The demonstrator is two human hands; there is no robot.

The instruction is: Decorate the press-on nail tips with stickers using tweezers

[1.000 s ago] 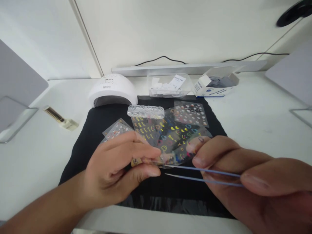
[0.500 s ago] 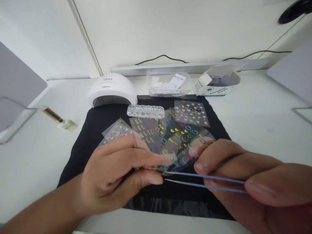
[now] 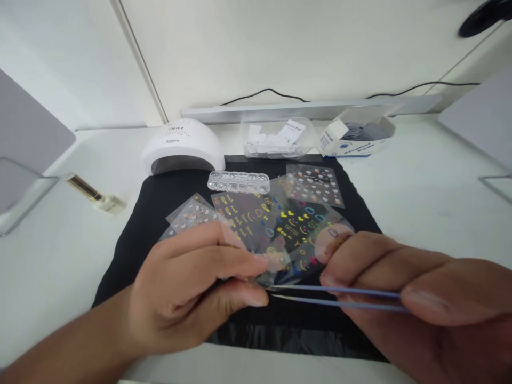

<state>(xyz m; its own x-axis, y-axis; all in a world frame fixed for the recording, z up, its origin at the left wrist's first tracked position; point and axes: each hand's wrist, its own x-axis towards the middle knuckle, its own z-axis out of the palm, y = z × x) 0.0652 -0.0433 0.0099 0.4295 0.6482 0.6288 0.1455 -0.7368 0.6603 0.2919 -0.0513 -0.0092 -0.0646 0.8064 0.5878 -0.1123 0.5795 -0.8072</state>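
Note:
My left hand (image 3: 192, 288) is closed in a pinch on a clear nail sticker sheet (image 3: 294, 226) printed with yellow, blue and pink doodles. Parts of fingers on both hands show through the clear film. A small pale translucent patch (image 3: 279, 261) lies by my left fingertips. Blue tweezers (image 3: 356, 291) are gripped in my right hand (image 3: 404, 288), prongs slightly apart and tips close to my left thumb. Whether the tips hold anything is too small to tell. More sticker sheets, one at left (image 3: 192, 216) and one at right (image 3: 315, 185), lie on the black mat (image 3: 128, 234).
A clear rhinestone case (image 3: 239, 182) lies at the mat's back. Behind stand a white nail lamp (image 3: 182, 141), a clear tray (image 3: 276, 152) of packets and an open alcohol pad box (image 3: 352, 149). A polish bottle (image 3: 96, 194) lies on the white table (image 3: 432, 213) at left.
The tweezers have tilted very slightly, with the prongs a little closer together. My left thumb has shifted slightly down. Both hands keep their hold, and the rest looks the same.

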